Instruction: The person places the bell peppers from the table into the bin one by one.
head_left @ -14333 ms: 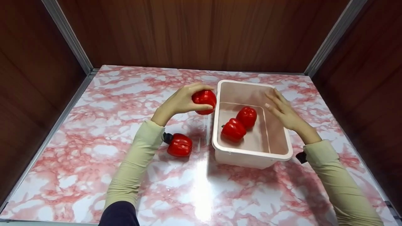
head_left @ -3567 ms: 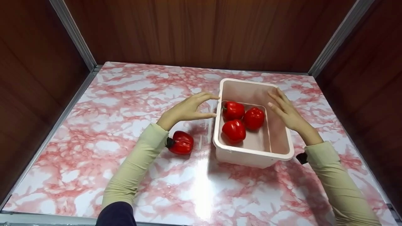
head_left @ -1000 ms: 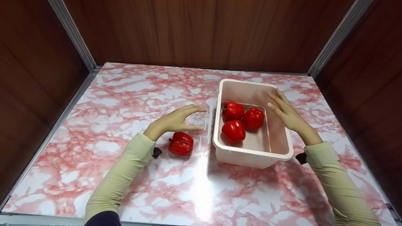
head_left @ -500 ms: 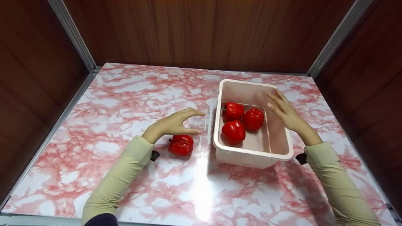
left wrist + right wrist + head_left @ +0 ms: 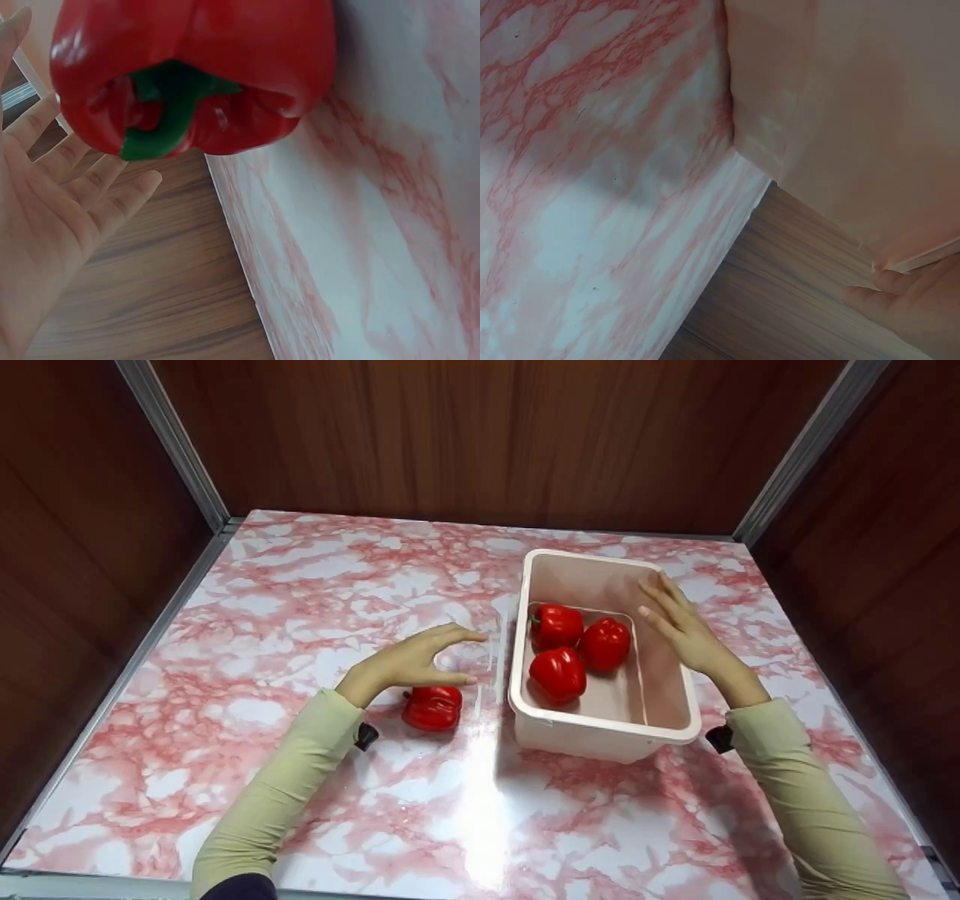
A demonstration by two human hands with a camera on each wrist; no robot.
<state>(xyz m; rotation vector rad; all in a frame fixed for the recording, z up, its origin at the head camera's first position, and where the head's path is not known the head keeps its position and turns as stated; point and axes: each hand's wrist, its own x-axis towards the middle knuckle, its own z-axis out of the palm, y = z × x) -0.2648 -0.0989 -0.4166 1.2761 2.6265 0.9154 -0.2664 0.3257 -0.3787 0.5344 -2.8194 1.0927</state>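
Note:
My left hand (image 5: 411, 661) hovers with spread fingers just above and behind a red bell pepper (image 5: 433, 709) on the table, holding nothing. In the left wrist view that bell pepper (image 5: 195, 67) shows its green stem, and my palm lies apart from it. A pale plastic bin (image 5: 604, 725) stands to the right with three red bell peppers inside: one at the back left (image 5: 558, 625), one at the right (image 5: 605, 644) and one in front (image 5: 558, 675). My right hand (image 5: 686, 634) rests at the bin's right rim, fingers extended over the edge.
The table (image 5: 262, 735) has a pink and white marbled top. Dark wood-grain panels (image 5: 480, 442) with metal corner posts enclose its back and sides. In the right wrist view the bin's outer wall (image 5: 840, 112) fills the upper right.
A third bell pepper has gone from my left hand into the bin. Lately my left hand has drawn back from the bin and sunk toward the loose pepper. My right hand stays put.

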